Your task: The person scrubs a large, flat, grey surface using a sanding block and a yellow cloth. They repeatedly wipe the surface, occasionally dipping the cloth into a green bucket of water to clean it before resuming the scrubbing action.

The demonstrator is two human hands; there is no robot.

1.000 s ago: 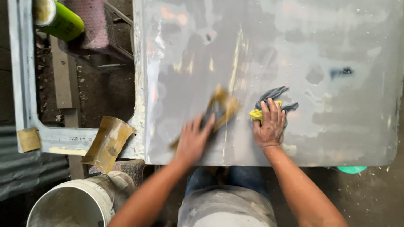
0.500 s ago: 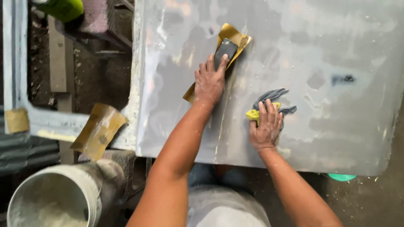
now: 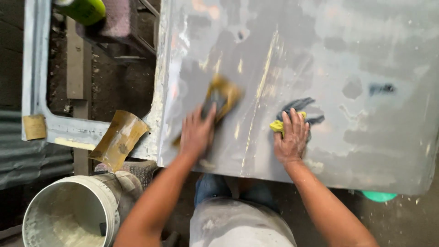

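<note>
Since half a second ago, the left hand [image 3: 197, 132] has slid down the grey metal panel [image 3: 356, 59] from the upper middle toward the centre of the frame, dragging the yellowish sheet of sandpaper [image 3: 222, 93] with it; both are blurred with motion. That hand lies flat with fingers stretched forward, pressing the sandpaper and a dark block beneath the fingertips against the panel rather than closing around them. The right hand [image 3: 291, 137] sits where it was, right of centre, palm down with fingers spread over a yellow sponge [image 3: 276, 125] and a dark cloth [image 3: 299, 104], pressing them to the wet, streaked surface; whether it actually clutches them cannot be told. At the lower left stands a white plastic bucket [image 3: 68, 215] with pale residue inside. Just above it, a second bent sheet of sandpaper [image 3: 118, 139] leans at the panel's left edge. A green cylinder [image 3: 84, 9] shows in the upper left corner.
</note>
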